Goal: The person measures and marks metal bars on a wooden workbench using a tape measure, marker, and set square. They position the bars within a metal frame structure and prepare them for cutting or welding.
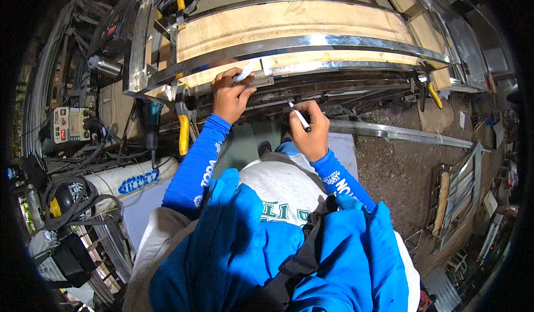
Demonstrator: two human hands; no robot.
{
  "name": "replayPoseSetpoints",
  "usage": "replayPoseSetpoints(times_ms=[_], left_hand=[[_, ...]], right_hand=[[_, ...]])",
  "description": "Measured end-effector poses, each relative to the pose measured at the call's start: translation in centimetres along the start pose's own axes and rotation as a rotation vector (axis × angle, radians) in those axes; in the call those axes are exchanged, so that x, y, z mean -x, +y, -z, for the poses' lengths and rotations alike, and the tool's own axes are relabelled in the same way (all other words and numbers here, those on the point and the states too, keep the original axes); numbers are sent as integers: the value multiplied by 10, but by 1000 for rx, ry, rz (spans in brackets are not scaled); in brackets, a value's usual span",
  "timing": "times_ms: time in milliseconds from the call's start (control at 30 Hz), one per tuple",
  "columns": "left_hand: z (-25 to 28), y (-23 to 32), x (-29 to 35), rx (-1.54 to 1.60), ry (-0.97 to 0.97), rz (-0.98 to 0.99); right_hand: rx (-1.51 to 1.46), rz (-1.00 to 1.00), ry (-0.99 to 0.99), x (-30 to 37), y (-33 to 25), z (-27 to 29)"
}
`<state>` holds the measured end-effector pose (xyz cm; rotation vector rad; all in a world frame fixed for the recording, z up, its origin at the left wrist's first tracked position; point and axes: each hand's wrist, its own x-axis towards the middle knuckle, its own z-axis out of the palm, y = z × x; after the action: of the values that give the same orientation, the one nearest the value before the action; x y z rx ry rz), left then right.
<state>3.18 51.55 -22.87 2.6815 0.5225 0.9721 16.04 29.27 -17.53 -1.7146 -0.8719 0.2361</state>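
White marker, 1: right hand gripping.
Pale strip, 1: left hand pinching, beside polished metal frame.

Lettering marks the blue sleeves, grey shirt and white cylinder; red digits light a control box.

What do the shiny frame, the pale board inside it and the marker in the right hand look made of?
Shiny frame: polished metal, perhaps stainless steel, judging by its mirror-like reflections.
Pale board: probably plywood or similar, from its matte tan face with dark smudges.
Marker: likely plastic, given its smooth white barrel and black end.
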Motion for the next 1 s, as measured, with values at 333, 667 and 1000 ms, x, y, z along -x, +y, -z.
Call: replayPoseSetpoints(times_ms=[333,667,1000], left_hand=[[89,71,77,247,308,279],[227,37,-57,397,295,385],[43,-14,-264,680,-815,676]], right_hand=[[-249,-115,147,-1,32,24],[-347,-240,388,-69,83,66],[-583,-209,557,-171,147,128]])
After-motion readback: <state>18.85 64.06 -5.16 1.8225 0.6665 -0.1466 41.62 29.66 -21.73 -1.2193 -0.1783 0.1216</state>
